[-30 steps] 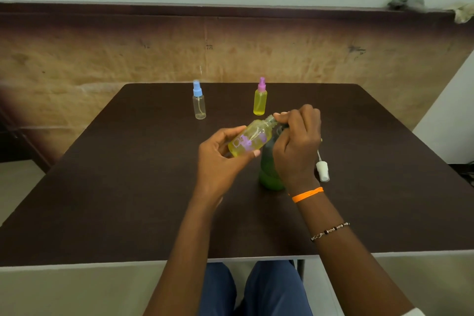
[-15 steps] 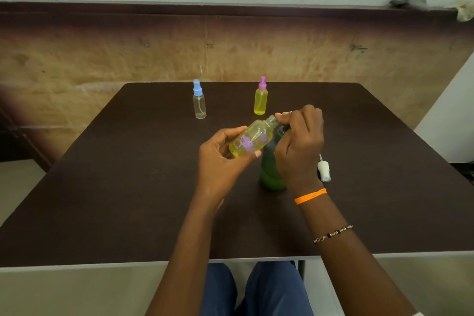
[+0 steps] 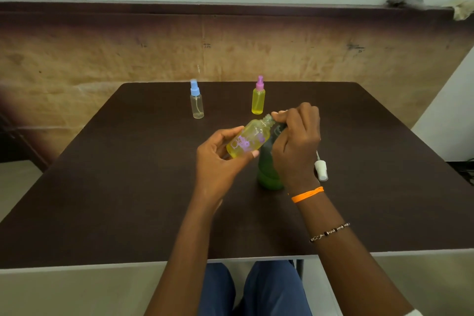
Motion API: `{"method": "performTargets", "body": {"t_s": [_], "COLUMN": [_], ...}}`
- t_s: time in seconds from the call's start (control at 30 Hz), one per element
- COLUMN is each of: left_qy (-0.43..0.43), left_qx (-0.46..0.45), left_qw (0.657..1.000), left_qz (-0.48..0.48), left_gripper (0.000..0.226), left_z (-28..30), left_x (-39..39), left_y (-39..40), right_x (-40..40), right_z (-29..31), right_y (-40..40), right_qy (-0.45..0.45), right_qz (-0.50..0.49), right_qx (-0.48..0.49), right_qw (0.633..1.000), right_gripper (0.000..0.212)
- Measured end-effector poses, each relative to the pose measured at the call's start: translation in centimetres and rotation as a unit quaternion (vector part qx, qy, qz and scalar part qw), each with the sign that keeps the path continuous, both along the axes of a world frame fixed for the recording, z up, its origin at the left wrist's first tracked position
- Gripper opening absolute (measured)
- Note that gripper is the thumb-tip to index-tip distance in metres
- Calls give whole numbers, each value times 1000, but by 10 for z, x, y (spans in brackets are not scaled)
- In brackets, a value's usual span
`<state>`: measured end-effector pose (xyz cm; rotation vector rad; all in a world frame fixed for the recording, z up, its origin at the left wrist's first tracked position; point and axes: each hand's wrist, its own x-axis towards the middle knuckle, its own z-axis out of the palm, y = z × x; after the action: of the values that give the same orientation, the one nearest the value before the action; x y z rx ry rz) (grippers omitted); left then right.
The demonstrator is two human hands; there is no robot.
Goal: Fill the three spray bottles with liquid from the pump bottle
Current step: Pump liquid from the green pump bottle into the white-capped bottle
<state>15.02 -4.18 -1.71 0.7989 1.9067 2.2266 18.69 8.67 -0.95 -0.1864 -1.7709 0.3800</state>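
My left hand [image 3: 218,159] grips a capless spray bottle [image 3: 250,139] with purple print, tilted with its open neck up and to the right; it holds yellow liquid. My right hand [image 3: 295,143] is curled over the top of the green pump bottle [image 3: 268,174], which stands on the table, its pump head hidden under my fingers. The spray bottle's neck sits right at my right fingertips. A white spray cap [image 3: 321,169] with its tube lies on the table right of the pump bottle.
At the back of the dark brown table [image 3: 115,187] stand a clear bottle with a blue sprayer [image 3: 196,102] and a yellow-filled bottle with a pink sprayer [image 3: 258,97]. A brown wall panel rises behind the table. My knees show below the front edge.
Both hands and the bottles have stayed nearly where they were; my right hand has shifted only slightly over the pump top.
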Motion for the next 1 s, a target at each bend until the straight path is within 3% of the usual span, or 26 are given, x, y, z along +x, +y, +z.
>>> {"method": "performTargets", "body": {"t_s": [1.0], "left_qy": [13], "left_qx": [-9], "left_qw": [1000], "left_qz": [-1], "left_gripper": [50], "left_z": [10], "left_x": [-3], "left_y": [-2], "right_x": [-2], "right_z": [-1], "right_y": [-2], "right_qy": [40], "right_qz": [40], "right_qx": [-45], "right_qw": [997], "right_gripper": [31]}}
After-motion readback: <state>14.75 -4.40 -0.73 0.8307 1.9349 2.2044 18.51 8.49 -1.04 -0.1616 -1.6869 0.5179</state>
